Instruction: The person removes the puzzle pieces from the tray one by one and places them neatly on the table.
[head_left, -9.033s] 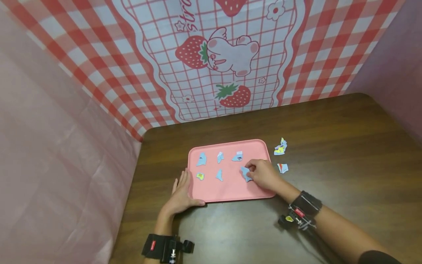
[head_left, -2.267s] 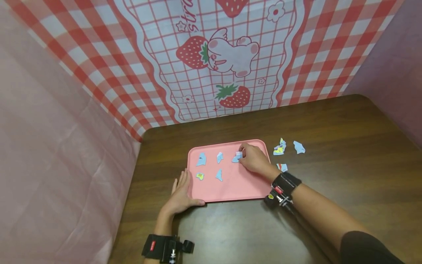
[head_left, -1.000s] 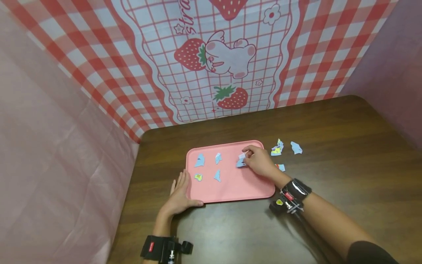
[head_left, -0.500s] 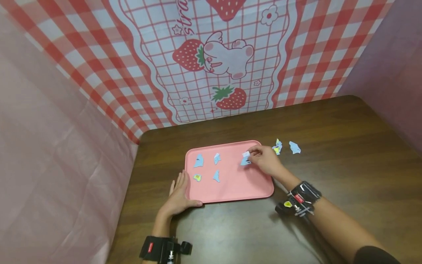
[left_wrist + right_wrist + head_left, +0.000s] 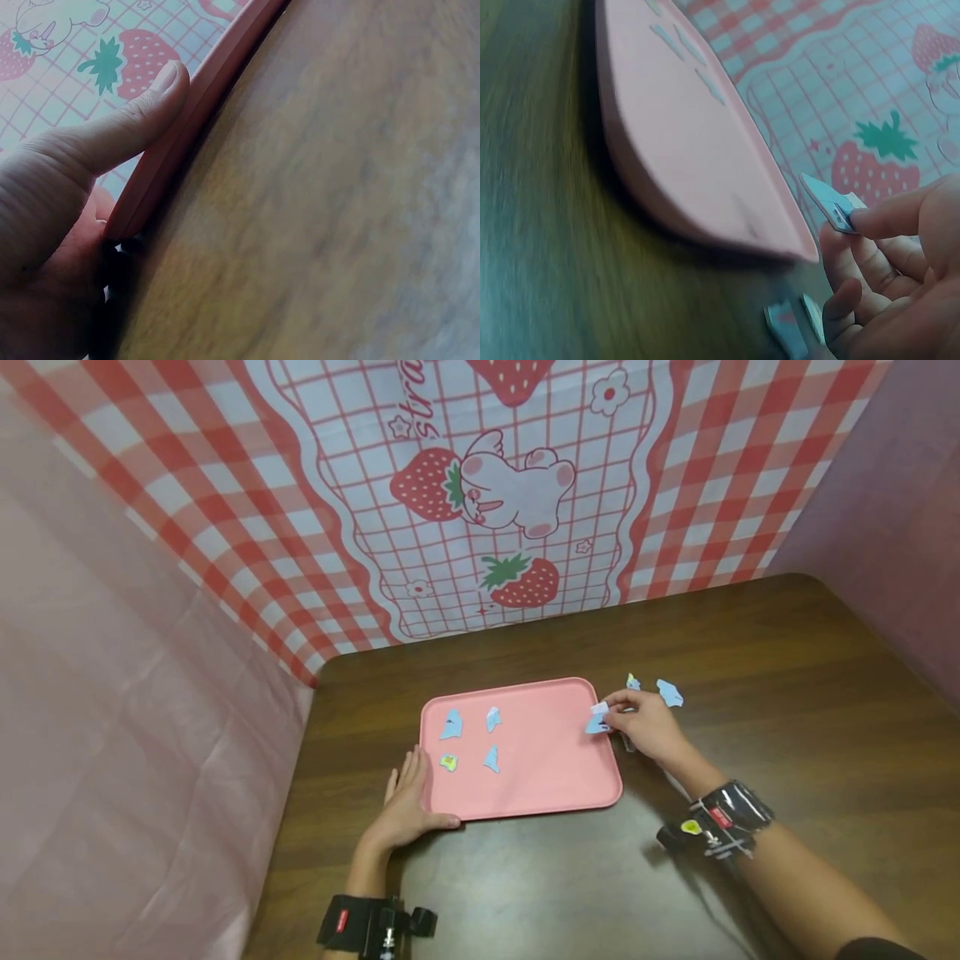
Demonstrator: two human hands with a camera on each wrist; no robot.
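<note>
Shifted rightward since earlier, the right hand [image 5: 647, 725] pinches a blue-and-white piece [image 5: 596, 725] above the right rim of the pink tray [image 5: 551, 785]. The left hand [image 5: 405, 807] lies straight-fingered against the tray's left edge. Loose pieces [image 5: 670, 693] lie beyond on the bench [image 5: 757, 693]. A slack pinch could drop the held piece, a low sweep scatter those.

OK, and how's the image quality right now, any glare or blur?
Head view: pale glare on the table in front of the pink tray; left wrist view: table blurred, left hand crisper; right wrist view: dark shadow along the tray, held piece sharper than the table.
</note>
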